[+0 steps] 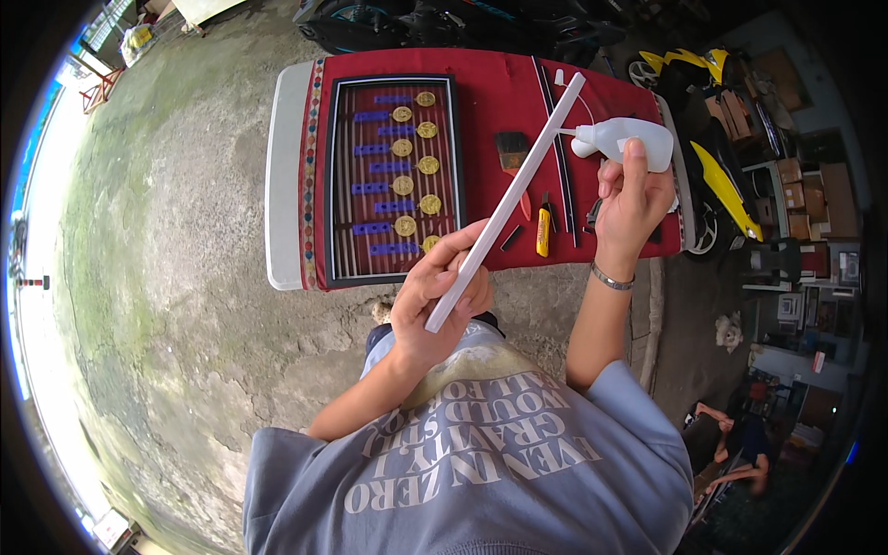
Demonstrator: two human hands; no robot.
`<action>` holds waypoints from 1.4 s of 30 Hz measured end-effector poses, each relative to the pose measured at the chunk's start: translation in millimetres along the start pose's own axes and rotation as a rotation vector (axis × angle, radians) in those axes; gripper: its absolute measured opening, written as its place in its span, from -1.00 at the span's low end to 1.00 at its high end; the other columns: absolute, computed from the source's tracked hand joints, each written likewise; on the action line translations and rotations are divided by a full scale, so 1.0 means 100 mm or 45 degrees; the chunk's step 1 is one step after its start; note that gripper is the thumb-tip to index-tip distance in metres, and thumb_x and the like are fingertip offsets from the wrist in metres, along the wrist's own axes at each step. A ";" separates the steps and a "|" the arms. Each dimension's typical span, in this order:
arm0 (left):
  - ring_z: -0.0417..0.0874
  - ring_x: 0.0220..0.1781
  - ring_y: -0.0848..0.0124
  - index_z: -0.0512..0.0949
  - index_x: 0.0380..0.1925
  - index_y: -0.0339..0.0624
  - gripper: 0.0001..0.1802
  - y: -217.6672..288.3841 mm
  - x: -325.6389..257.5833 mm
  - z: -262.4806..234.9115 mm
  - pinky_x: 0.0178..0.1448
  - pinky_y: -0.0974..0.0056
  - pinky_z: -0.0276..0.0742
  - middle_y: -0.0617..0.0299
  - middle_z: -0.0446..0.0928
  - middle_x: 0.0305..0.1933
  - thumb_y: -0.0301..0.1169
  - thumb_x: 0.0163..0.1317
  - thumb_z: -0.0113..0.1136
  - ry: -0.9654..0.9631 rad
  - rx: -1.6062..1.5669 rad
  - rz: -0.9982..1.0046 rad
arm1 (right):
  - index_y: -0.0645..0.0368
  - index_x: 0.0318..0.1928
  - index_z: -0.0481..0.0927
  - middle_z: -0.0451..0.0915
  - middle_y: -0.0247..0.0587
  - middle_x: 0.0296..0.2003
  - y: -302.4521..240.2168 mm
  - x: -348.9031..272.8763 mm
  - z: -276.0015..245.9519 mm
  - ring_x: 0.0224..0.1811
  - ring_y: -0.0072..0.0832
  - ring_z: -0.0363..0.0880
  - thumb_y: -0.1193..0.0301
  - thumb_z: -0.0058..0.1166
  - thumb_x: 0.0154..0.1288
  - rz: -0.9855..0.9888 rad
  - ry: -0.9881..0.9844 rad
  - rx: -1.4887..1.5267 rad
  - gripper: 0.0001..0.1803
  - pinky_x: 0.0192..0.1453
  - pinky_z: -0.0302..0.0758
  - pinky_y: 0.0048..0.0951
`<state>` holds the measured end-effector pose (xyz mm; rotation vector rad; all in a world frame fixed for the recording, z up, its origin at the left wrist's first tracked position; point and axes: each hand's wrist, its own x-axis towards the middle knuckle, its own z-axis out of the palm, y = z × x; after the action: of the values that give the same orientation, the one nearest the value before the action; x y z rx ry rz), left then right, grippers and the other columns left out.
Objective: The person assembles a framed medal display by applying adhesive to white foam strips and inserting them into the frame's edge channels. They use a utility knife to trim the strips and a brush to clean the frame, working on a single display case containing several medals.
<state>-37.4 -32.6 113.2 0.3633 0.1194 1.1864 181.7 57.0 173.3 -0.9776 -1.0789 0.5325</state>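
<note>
My left hand (440, 301) is closed round the lower end of a long, pale frame strip (507, 196), which slants up to the right above the table's edge. In my right hand (633, 199) is a translucent white squeeze bottle (638, 141), tipped on its side. Its thin nozzle points left and meets the strip near its upper part; whether liquid comes out is too small to see. A black-framed display case (455, 153) lies flat to the left, with gold medals (402, 148) and purple ribbon pieces in rows.
On the red cloth (490, 79) lie a black-bristled brush (511, 151), a yellow utility knife (543, 231), a short black piece (511, 238) and long dark strips (561, 176). Motorcycles (462, 26) stand beyond the table. A person (740, 449) sits at the lower right.
</note>
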 end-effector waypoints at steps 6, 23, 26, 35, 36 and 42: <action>0.28 -0.52 0.52 0.26 0.42 -0.47 -0.30 0.00 -0.02 0.00 -0.40 0.38 0.21 0.31 0.32 -0.54 -0.26 0.37 0.04 -0.009 -0.003 -0.020 | 0.25 -0.27 0.57 0.51 -0.38 -0.62 0.00 0.09 -0.03 -0.67 -0.72 0.34 0.32 0.18 0.47 -0.022 0.033 -0.023 -0.76 -0.60 0.23 -0.65; 0.28 -0.53 0.52 0.24 0.44 -0.50 -0.29 -0.06 -0.05 0.00 -0.40 0.37 0.21 0.30 0.32 -0.55 -0.28 0.37 0.02 -0.022 -0.012 -0.046 | 0.16 -0.40 0.51 0.42 -0.45 -0.68 0.10 0.31 -0.14 -0.68 -0.74 0.29 0.25 0.19 0.48 -0.035 0.101 -0.070 -0.67 -0.58 0.17 -0.63; 0.29 -0.53 0.52 0.23 0.44 -0.51 -0.29 -0.06 -0.06 -0.01 -0.40 0.37 0.21 0.30 0.32 -0.55 -0.29 0.37 0.01 -0.016 -0.017 -0.056 | 0.16 -0.39 0.51 0.42 -0.45 -0.67 0.11 0.33 -0.13 -0.68 -0.75 0.28 0.24 0.19 0.48 -0.048 0.133 -0.075 -0.68 -0.58 0.16 -0.64; 0.28 -0.53 0.52 0.22 0.46 -0.48 -0.28 -0.09 -0.07 -0.02 -0.38 0.37 0.21 0.30 0.32 -0.55 -0.30 0.36 0.00 -0.007 -0.011 -0.079 | 0.22 -0.27 0.56 0.47 -0.43 -0.65 0.20 0.40 -0.20 -0.68 -0.75 0.30 0.25 0.20 0.48 -0.066 0.173 -0.072 -0.72 -0.60 0.16 -0.66; 0.28 -0.53 0.52 0.22 0.46 -0.48 -0.28 -0.09 -0.07 -0.03 -0.38 0.37 0.21 0.30 0.32 -0.55 -0.30 0.36 0.00 -0.007 -0.012 -0.080 | 0.23 -0.27 0.57 0.47 -0.42 -0.65 0.21 0.40 -0.21 -0.68 -0.75 0.31 0.26 0.20 0.48 -0.064 0.180 -0.074 -0.72 -0.60 0.16 -0.66; 0.28 -0.53 0.51 0.23 0.45 -0.48 -0.29 -0.09 -0.06 -0.01 -0.39 0.37 0.21 0.30 0.32 -0.56 -0.30 0.37 0.00 0.012 -0.022 -0.067 | 0.24 -0.28 0.57 0.47 -0.40 -0.65 0.17 0.38 -0.21 -0.68 -0.73 0.30 0.30 0.21 0.47 -0.041 0.165 -0.038 -0.74 -0.60 0.18 -0.64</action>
<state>-31.8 -41.0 108.6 0.3377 0.1263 1.1363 217.2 86.3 174.2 -1.0056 -0.9872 0.4215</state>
